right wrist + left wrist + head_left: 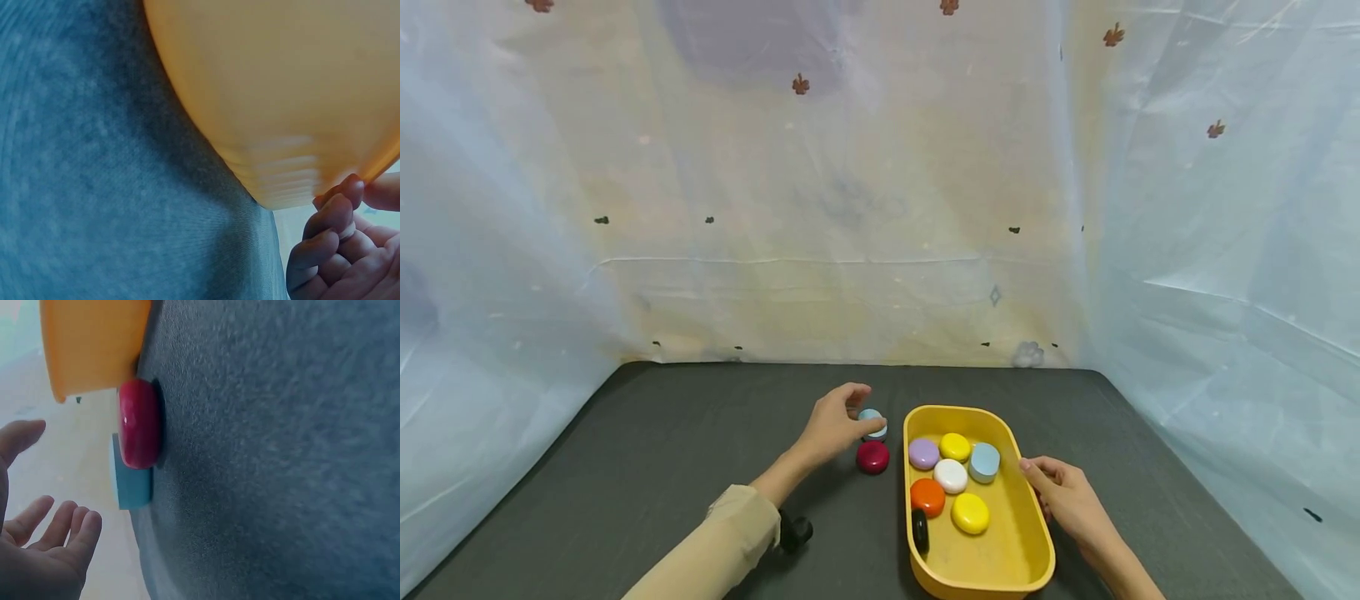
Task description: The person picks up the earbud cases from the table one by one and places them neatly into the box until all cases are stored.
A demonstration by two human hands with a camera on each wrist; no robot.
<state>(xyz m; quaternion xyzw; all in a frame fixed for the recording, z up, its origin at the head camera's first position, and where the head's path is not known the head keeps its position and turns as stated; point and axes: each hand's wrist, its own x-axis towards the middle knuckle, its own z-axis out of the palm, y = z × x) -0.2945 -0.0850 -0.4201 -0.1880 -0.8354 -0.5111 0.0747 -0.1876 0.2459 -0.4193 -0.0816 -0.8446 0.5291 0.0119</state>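
Observation:
My left hand [838, 423] hovers over a light blue round piece [872, 427], thumb and fingers spread apart around it. In the left wrist view the hand stays clear of the blue piece [132, 478], with nothing between the fingers. Just nearer lies a dark red round piece [872, 457] on the table. My right hand [1070, 498] pinches the right rim of a yellow tub [1037, 533], thumb over the edge and fingers outside. Inside the tub are a purple piece [923, 454], a white piece [951, 476], an orange piece [928, 497] and several others.
The dark grey table [700, 467] reaches back to a pale plastic sheet [850, 200] hung behind and at both sides. A black piece [920, 531] stands on edge against the tub's left wall. A black strap device [793, 532] shows by the left wrist.

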